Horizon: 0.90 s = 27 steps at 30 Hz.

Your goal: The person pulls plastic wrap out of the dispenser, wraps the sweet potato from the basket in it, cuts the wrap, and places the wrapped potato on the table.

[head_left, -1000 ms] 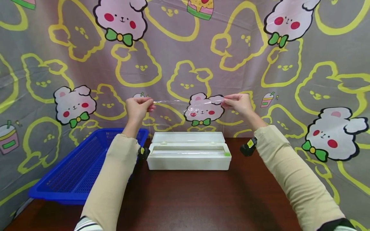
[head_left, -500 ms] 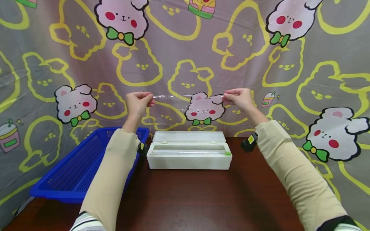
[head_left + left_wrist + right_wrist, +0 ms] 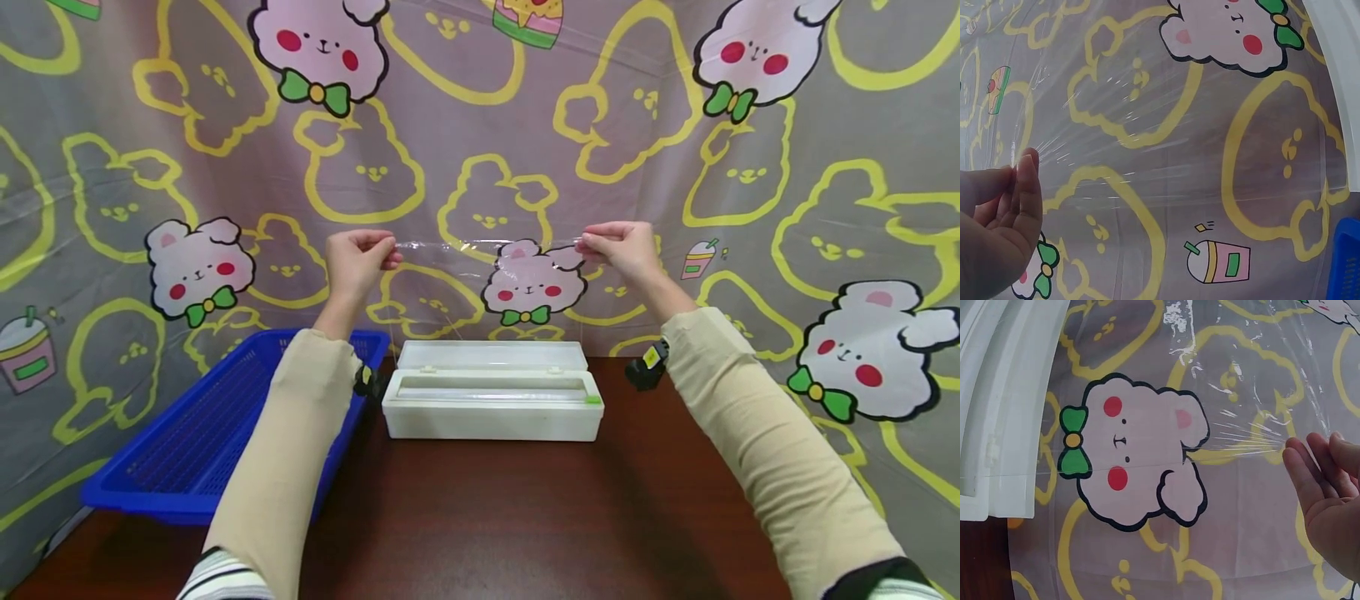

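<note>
A clear sheet of plastic wrap [image 3: 465, 247] is stretched between my hands above a white plastic wrap dispenser box [image 3: 491, 422]. Thumb and fingers of my left hand [image 3: 362, 260] pinch its upper left corner; in the left wrist view creases in the film [image 3: 1079, 122] fan out from the fingertips. My right hand [image 3: 621, 254] pinches the upper right corner, and the film [image 3: 1254, 434] gathers there too. The box's lid [image 3: 491, 356] stands raised at the back. Inside lies a roll [image 3: 491, 394], with a small green piece [image 3: 592, 400] at the right end of the front edge.
A blue perforated basket [image 3: 150, 500] stands on the left of the dark brown table [image 3: 480, 517], partly behind my left forearm. Behind everything hangs a grey curtain [image 3: 465, 125] with cartoon prints. Each wrist carries a small black camera [image 3: 647, 367].
Both hands have risen a little, pulling the plastic wrap higher above the box. The box and the basket stay where they were.
</note>
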Available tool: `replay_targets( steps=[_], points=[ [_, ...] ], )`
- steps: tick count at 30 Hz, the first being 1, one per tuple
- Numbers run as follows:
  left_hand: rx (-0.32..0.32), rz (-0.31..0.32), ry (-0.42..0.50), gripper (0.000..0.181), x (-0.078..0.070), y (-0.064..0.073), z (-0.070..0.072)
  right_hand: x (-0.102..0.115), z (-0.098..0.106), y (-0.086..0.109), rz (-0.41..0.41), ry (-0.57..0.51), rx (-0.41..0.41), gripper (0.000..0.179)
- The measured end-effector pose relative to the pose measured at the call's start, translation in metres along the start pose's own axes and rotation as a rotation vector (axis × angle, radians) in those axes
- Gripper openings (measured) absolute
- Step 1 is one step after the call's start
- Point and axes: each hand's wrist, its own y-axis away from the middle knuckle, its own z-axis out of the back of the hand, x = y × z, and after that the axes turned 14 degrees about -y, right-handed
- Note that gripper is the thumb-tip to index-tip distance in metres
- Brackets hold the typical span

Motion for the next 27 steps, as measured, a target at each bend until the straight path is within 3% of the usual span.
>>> replay_targets(
  steps=[6,12,18,23,27],
  points=[
    [-0.046,-0.012,-0.019,0.018,-0.002,0.000,-0.002,-0.001,0.001,-0.001,0.044,-0.122,0.007,0.010],
    [-0.076,-0.012,-0.009,0.018,-0.005,0.000,-0.003,-0.001,0.002,-0.002,0.081,-0.131,0.026,0.011],
    [-0.048,-0.034,0.029,0.022,-0.007,0.011,0.005,0.002,0.004,0.004,0.076,-0.211,0.070,0.016],
    [-0.004,-0.062,0.069,0.023,-0.011,0.026,0.013,0.007,0.009,0.015,0.077,-0.198,0.107,0.015],
    [0.011,-0.076,0.025,0.023,-0.016,0.036,0.018,0.009,0.013,0.022,0.087,-0.189,0.132,0.014]
  ],
)
